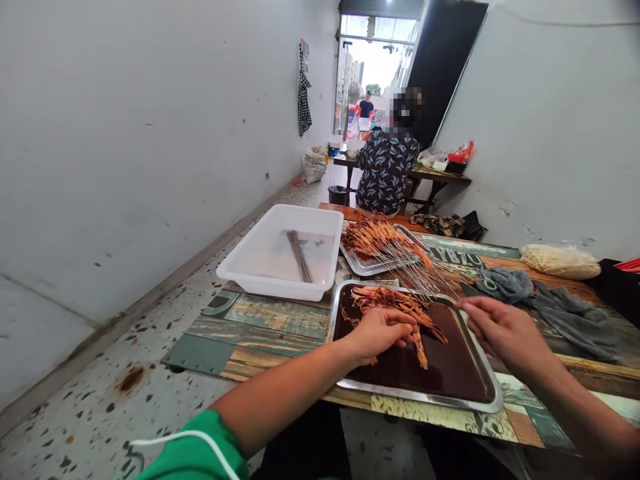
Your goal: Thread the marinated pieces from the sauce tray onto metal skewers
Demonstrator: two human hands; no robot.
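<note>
My left hand (384,335) is closed over a metal tray (493,383) of dark brown sauce. Its fingers hold a reddish-brown piece of meat (421,353), whose lower end hangs below them. Behind this hand, a heap of long, stringy pieces of the same meat (387,298) lies in the sauce. My right hand (493,323) is at the tray's right rim, thumb and fingertips pinched together. Whatever is between those fingertips is too thin to make out against the metal skewers behind.
Behind the sauce tray, another tray (361,267) bears skewered meat (375,237), its metal skewers (413,270) pointing right. A white plastic tub (275,285) at left holds several loose skewers (300,257). Grey cloths (575,320) and a bagged pale bundle (560,260) lie right. A person (387,170) sits beyond.
</note>
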